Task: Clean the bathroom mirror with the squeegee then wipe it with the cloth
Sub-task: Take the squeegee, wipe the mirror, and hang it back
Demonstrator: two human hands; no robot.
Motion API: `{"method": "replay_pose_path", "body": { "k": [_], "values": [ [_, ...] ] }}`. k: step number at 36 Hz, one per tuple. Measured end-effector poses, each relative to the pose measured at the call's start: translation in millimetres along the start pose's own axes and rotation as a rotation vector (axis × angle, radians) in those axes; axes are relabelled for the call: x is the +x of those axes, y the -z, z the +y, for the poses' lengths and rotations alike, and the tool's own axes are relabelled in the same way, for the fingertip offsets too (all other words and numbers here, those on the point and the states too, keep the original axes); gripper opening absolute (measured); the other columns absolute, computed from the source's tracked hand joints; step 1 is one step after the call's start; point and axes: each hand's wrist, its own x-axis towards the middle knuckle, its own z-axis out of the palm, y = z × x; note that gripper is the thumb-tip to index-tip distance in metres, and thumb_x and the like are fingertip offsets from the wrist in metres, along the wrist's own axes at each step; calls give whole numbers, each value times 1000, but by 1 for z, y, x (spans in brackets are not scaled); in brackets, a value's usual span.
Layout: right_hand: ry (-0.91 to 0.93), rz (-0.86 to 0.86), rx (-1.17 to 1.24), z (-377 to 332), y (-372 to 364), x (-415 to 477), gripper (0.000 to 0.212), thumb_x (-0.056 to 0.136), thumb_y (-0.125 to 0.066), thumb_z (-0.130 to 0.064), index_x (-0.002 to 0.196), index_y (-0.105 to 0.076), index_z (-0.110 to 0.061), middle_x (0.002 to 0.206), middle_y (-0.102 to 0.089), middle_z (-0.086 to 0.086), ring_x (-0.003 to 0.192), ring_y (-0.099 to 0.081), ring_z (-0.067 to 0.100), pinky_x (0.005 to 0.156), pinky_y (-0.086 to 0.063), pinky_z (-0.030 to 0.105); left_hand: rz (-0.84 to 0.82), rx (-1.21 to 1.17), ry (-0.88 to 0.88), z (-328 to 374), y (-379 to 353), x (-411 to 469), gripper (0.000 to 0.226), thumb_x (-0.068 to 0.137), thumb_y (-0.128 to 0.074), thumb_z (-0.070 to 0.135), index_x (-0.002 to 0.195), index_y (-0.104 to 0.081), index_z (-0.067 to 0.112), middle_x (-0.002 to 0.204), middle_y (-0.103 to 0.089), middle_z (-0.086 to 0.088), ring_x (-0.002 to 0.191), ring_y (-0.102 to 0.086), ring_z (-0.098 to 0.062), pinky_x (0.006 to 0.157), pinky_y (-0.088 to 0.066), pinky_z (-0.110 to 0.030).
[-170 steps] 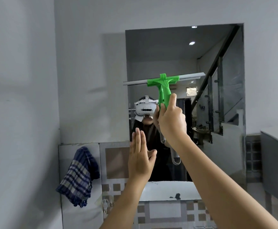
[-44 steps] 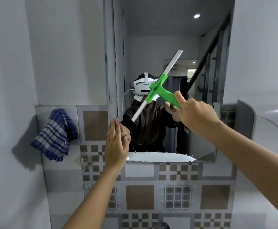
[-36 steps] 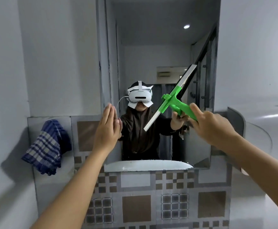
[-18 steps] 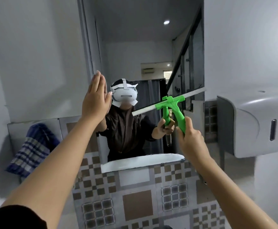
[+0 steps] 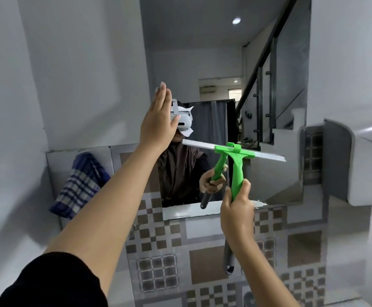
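Home bathroom: wall mirror (image 5: 202, 52), patterned tiles (image 5: 202, 258), hung cloth (image 5: 78, 187), reflected staircase (image 5: 269, 74).

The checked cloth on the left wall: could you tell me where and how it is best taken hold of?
Judging by how the cloth hangs bunched from its top against the wall, grip the gathered upper part near its top, coming from the front with the free, open left hand, then lift up and away.

Green squeegee (image 5: 238, 165) upright, blade against mirror (image 5: 258, 63)

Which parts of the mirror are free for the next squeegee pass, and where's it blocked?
Free: mirror above the squeegee blade, right of the open left hand. Crowded: lower strip, where the right hand grips the handle. Cloth hangs clear on the left.
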Motion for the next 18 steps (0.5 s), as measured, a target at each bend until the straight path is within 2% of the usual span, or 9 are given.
{"method": "replay_pose_path", "body": {
  "k": [7,11,14,18],
  "values": [
    [35,-65,-162,0,-15,-17,42,98,-35,-30,135,-24,-15,62,-43,-4,51,-43,10,40,-25,25,11,-22,-4,3,0,2,66,93,-53,20,145,-17,4,157,-8,-7,144,-9,-18,110,-13,-20],
    [55,-90,-198,4,-13,-18,46,97,-36,-30,138,-21,-14,64,-47,0,53,-46,17,41,-26,27,18,-22,5,5,-2,-1,65,94,-53,20,145,-16,4,157,-8,-8,144,-9,-19,111,-13,-21],
    [108,-108,-240,8,-8,-17,45,97,-36,-28,138,-22,-13,66,-51,3,49,-45,15,41,-29,27,24,-22,21,8,-5,-3,64,94,-52,20,145,-17,4,157,-8,-9,144,-9,-20,112,-15,-24],
    [189,-137,-377,12,2,-16,47,98,-36,-27,141,-20,-14,70,-53,3,51,-47,21,41,-25,26,20,-19,49,10,-10,-12,66,92,-55,21,145,-19,3,157,-10,-10,144,-10,-22,114,-15,-27]
  ]
}}
